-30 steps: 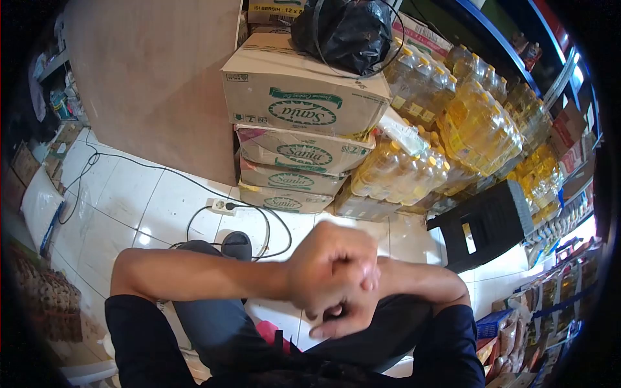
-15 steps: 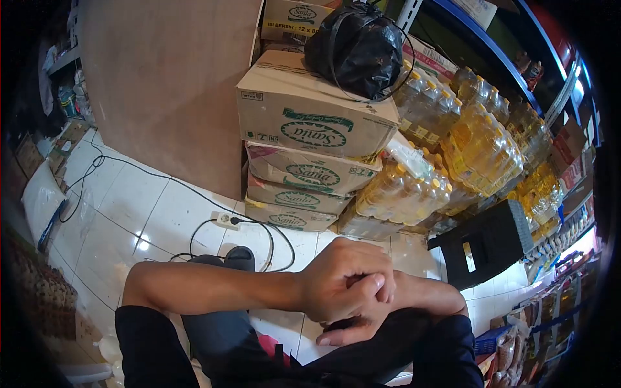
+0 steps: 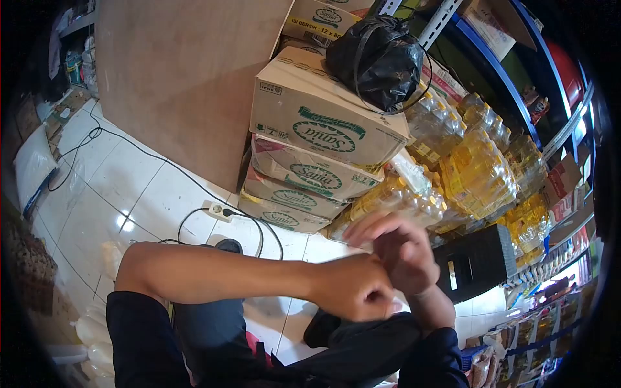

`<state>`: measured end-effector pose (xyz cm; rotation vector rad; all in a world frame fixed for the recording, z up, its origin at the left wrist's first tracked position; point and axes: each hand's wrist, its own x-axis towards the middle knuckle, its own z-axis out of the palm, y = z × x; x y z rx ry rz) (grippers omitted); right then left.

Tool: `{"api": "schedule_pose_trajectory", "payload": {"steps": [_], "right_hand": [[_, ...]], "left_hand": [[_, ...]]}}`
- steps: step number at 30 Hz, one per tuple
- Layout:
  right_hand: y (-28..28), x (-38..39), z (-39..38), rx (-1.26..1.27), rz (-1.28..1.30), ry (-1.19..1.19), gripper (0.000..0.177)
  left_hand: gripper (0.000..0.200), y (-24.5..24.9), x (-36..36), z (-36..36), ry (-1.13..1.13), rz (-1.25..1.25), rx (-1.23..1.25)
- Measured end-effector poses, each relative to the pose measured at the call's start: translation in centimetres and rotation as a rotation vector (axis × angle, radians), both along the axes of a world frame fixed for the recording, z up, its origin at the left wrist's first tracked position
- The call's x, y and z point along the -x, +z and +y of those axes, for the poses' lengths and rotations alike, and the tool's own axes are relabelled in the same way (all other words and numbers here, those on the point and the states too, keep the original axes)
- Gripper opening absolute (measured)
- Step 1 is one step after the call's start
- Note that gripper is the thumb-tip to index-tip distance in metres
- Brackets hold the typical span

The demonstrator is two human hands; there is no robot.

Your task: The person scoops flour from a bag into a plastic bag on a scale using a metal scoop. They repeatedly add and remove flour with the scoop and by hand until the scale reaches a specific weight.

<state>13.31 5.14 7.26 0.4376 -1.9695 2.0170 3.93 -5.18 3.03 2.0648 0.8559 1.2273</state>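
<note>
My left hand [image 3: 356, 288] is curled into a loose fist in front of my lap, its forearm reaching across from the left. A dark hollow shows between the curled fingers, with no object in it. Just above and to the right, my right hand [image 3: 407, 255] is raised with fingers apart and slightly bent, blurred by motion. It holds nothing and overlaps the left knuckles in this view. Beyond the hands stand stacked cartons [image 3: 310, 132] marked Sania, with a black plastic bag [image 3: 375, 61] on top.
Shrink-wrapped packs of yellow oil bottles [image 3: 479, 174] are piled right of the cartons. A black crate-like box [image 3: 475, 265] sits near my right arm. On the tiled floor lies a power socket [image 3: 218, 211] with black cables. A wooden panel [image 3: 181, 84] stands behind; blue shelving [image 3: 495, 58] is upper right.
My hands were clasped together; now the right has come loose and lifted, its fingers spreading. The left has stayed curled, turning into a fist. The camera view has tilted slightly.
</note>
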Motion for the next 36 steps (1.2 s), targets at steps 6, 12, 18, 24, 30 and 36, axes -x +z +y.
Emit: {"api": "schedule_pose_trajectory", "payload": {"steps": [6,12,18,24,30,36], "right_hand": [[-0.9,-0.9,-2.2,-0.158,-0.06,0.051,0.027],[-3.4,-1.9,-4.9,-0.058,0.356,-0.112,0.018],[-5.5,-2.7,-5.9,-0.315,0.493,-0.031,0.018],[-7.1,-1.7,-4.2,-0.463,0.6,-0.036,0.018],[-3.8,-1.0,-3.1,-0.795,0.614,-0.169,0.022],[-2.7,0.2,-1.7,-1.371,0.335,-0.451,0.05]], "left_hand": [[0.056,-1.5,-1.9,-1.3,-0.096,0.076,0.03],[0.043,-3.3,-2.8,-2.7,-0.044,0.155,-0.105],[0.043,-9.8,-5.0,-3.3,0.16,-0.037,-0.483],[0.027,-9.4,-3.3,-1.7,0.156,0.099,-0.449],[0.029,-7.8,-1.5,1.4,0.019,0.496,0.155],[0.031,-7.4,1.7,3.9,0.002,0.658,0.487]]}}
